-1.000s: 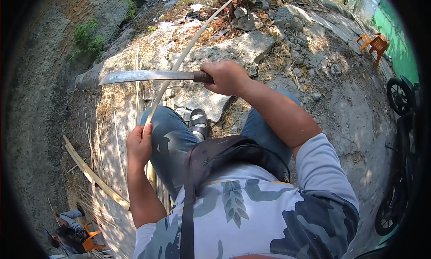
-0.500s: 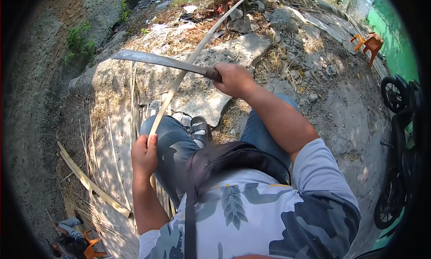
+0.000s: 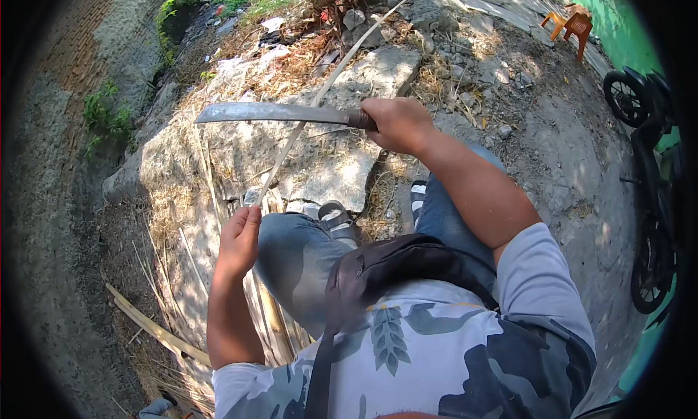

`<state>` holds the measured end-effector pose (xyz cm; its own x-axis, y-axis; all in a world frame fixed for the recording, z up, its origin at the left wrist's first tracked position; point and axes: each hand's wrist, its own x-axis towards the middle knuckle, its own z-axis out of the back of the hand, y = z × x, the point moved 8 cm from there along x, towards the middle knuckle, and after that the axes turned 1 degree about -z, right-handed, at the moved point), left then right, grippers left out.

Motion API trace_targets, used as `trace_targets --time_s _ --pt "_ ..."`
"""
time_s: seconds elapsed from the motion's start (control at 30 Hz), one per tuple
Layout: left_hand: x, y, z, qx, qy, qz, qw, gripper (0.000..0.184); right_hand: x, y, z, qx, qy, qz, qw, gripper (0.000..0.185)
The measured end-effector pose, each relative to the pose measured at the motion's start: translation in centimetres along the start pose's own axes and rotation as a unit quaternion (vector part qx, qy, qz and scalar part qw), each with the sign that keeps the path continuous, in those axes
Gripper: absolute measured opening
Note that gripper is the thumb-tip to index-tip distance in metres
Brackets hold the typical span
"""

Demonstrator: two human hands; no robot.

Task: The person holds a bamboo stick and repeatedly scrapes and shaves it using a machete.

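My right hand [image 3: 398, 125] is closed round the dark handle of a machete [image 3: 273, 113], whose broad metal blade points left. Under or against that blade passes a long pale strip [image 3: 331, 77], which looks like split bamboo; whether the edge touches it I cannot tell. Near its lower end, my left hand [image 3: 238, 237] pinches the strip between thumb and fingers. From there the strip slants up and away to the right, past the rocks. Both hands are held out in front of my knees.
A broken concrete slab [image 3: 342, 175] lies before my sandalled feet. More pale strips [image 3: 273, 317] lie beside my left leg, and a split bamboo length [image 3: 156, 330] lies farther left. Orange chairs [image 3: 578, 30] and a motorcycle [image 3: 651, 172] stand right. Another person's clothing [image 3: 156, 409] shows lower left.
The machete has turned nearer to level and shifted slightly right and down. The strip now shows a thinner side. My left hand has rotated, and the view has shifted.
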<state>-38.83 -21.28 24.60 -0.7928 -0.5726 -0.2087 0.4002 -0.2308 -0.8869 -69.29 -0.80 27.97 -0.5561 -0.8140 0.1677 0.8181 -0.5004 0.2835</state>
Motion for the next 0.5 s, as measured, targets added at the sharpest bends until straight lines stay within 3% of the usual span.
trace_targets --time_s 0.23,0.33,0.37,0.5 --pt "-1.6 2.0 -1.2 -0.064 0.050 0.024 0.996 0.039 -0.6 1.2 -0.5 -0.016 -0.031 0.086 0.996 0.022" --pt "-4.7 2.7 -0.5 -0.038 -0.005 -0.010 0.999 0.039 0.5 -1.0 0.4 -0.036 -0.014 0.027 0.999 0.021" --pt "-5.8 3.3 -0.5 -0.067 -0.008 0.024 0.997 0.038 0.6 -1.2 0.8 -0.046 -0.019 0.020 0.999 0.021" --pt "-8.8 3.8 -1.2 -0.060 -0.061 0.005 0.996 0.033 0.1 1.1 -0.3 -0.022 -0.014 0.072 0.997 0.021"
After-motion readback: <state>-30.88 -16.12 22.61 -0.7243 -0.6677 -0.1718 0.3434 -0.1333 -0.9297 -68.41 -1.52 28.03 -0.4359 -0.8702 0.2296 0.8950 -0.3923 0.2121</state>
